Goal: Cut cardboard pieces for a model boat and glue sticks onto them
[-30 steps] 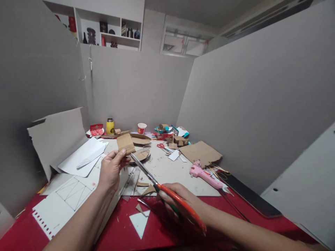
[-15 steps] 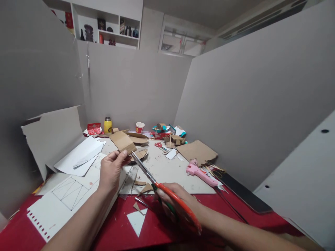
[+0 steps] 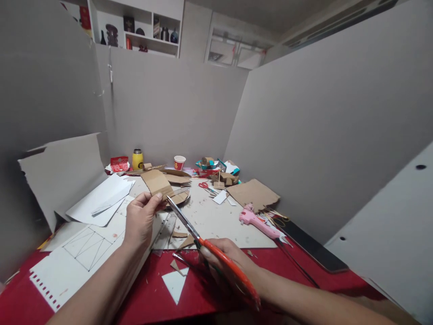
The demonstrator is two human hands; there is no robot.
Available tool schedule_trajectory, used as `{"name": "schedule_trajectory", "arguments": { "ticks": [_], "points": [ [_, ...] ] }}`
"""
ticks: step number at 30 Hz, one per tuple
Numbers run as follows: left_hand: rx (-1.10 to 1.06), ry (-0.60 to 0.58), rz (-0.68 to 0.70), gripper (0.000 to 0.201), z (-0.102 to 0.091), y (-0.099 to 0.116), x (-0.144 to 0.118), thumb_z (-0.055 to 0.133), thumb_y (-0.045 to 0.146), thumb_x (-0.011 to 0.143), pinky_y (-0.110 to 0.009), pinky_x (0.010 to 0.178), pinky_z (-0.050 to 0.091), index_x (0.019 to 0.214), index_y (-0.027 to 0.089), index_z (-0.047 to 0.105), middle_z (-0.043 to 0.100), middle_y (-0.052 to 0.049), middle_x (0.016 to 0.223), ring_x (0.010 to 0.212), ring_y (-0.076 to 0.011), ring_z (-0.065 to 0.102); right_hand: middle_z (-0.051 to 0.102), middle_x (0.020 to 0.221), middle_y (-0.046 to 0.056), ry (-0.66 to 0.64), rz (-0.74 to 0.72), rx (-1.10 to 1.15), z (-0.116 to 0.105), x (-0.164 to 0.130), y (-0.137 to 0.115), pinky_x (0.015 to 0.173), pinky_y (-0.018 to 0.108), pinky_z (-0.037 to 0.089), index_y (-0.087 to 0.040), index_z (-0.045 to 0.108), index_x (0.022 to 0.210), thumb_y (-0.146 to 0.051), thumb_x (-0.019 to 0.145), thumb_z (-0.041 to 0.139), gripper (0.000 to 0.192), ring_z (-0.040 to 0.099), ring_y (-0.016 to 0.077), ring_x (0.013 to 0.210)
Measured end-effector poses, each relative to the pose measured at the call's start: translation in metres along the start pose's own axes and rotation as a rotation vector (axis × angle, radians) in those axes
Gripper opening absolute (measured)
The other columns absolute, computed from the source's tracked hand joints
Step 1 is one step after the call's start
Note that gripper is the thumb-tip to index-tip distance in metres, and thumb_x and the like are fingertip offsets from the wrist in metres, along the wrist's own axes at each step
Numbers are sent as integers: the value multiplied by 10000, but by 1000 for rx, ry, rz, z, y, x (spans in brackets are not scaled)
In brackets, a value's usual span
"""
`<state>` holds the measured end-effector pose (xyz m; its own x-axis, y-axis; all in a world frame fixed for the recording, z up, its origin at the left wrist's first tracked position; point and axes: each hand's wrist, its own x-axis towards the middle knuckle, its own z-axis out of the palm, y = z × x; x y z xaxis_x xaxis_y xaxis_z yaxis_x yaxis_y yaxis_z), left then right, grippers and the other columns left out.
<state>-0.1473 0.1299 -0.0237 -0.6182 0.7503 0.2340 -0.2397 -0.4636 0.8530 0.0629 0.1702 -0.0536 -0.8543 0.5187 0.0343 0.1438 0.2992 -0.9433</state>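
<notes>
My left hand (image 3: pixel 140 220) pinches a small brown cardboard piece (image 3: pixel 156 183) by its lower edge, holding it up above the table. My right hand (image 3: pixel 226 263) grips orange-handled scissors (image 3: pixel 203 241). Their blades are open, with the upper tip reaching to the cardboard piece's lower right corner. Both hands hover over a red table (image 3: pixel 152 298) covered with paper and cardboard scraps.
A pink glue gun (image 3: pixel 257 221) lies right of centre beside a brown cardboard sheet (image 3: pixel 253 193). White sheets (image 3: pixel 99 198), a drawn-on sheet (image 3: pixel 84 246), a yellow bottle (image 3: pixel 137 159), a paper cup (image 3: pixel 179 162) and small red scissors (image 3: pixel 204 185) sit around. Grey partition boards enclose the table.
The view has drifted slightly, and both hands have shifted a little left and down in the frame. The scissors' tip stays at the cardboard piece's corner.
</notes>
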Motion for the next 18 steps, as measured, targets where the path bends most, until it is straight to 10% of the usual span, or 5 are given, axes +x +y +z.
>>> {"name": "schedule_trajectory", "arguments": {
  "ticks": [11,18],
  "points": [
    [28,36,37,227,2,-1,-4,757,285,662,-262,686,512,703,130,595,651,-1,663,631,-121,618,352,477,-71,-20,32,106,1,0,-1,407,192,234,-187,388,625,-633,825,500,501,294,54,427],
    [44,212,92,238,13,30,-14,697,245,712,-240,630,511,916,212,580,622,-10,1017,711,-109,617,314,504,-76,157,-5,113,-6,5,4,403,193,229,-186,401,641,-641,796,525,496,266,56,447]
  ]
}}
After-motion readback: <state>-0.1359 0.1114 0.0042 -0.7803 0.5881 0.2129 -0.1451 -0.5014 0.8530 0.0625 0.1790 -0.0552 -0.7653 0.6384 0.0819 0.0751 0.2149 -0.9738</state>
